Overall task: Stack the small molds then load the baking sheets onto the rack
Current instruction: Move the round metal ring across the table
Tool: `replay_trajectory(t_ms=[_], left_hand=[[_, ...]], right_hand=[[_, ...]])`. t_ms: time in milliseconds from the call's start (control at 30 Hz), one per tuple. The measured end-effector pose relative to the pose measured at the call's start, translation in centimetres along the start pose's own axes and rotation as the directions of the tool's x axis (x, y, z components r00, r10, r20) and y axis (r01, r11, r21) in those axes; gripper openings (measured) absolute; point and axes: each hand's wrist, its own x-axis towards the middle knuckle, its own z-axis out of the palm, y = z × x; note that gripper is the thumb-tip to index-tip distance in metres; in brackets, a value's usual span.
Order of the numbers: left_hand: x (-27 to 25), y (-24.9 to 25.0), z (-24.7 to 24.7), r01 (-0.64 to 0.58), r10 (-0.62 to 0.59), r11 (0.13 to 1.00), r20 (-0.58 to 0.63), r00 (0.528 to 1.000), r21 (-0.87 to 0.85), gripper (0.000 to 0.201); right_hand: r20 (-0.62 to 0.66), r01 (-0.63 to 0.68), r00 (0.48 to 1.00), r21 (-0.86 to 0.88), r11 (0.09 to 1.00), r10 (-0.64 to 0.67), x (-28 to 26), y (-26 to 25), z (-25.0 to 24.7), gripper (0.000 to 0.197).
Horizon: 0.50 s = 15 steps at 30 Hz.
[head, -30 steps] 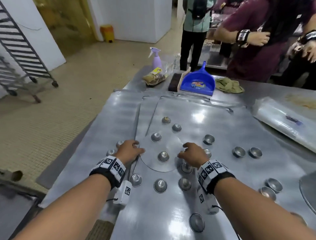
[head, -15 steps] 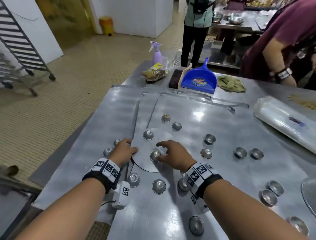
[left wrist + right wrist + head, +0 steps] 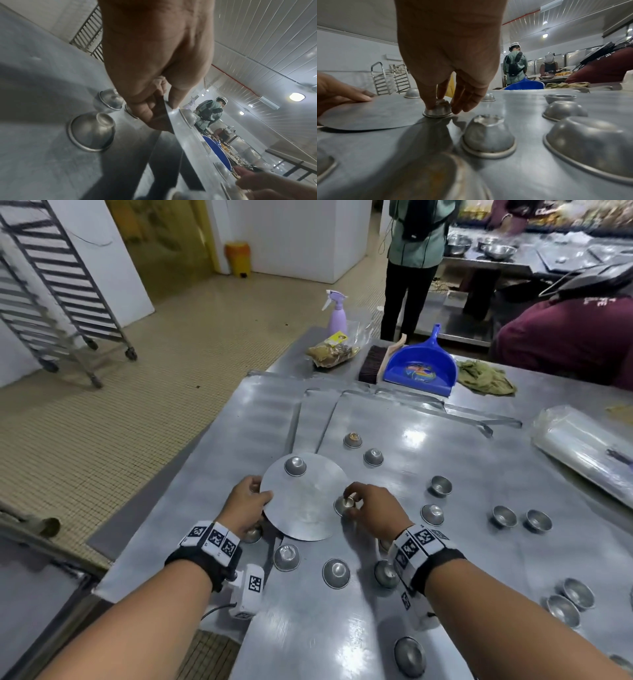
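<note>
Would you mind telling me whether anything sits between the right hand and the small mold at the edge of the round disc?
Nothing visible does. The right hand already pinches that upside-down mold with its fingertips, on the right edge of the round disc, whose left edge the left hand grips.

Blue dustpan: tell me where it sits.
In the head view, the blue dustpan lies at the table's far edge, between a brush on its left and a green cloth on its right.

Blue dustpan, brush, purple spray bottle, green rag at table's far end.
</note>
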Motion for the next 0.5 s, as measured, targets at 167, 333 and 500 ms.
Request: replay_trajectory(t_ms=[167, 333, 500], left_hand=[[-0.2, -0.1, -1.4, 0.009, -0.011, 0.998, -0.032, 0.999, -0.059, 0.024], [-0.7, -0.5, -2.6, 0.011, -0.013, 0.997, -0.025, 1.000, -0.071, 0.024], [-1.4, -0.2, -3.4, -0.022, 0.019, 0.996, -0.034, 0.999, -0.089, 0.024]], right_hand=[[-0.016, -0.060, 0.998, -0.034, 0.998, 0.060, 0.1, 1.7, -1.2, 0.024], [-0.056, -0.029, 0.998, -0.078, 0.997, 0.025, 1.1, 0.2, -1.5, 0.042], [-0.087, 0.180, 0.980, -0.020, 0.983, -0.181, 3.4, -5.7, -0.6, 0.047]])
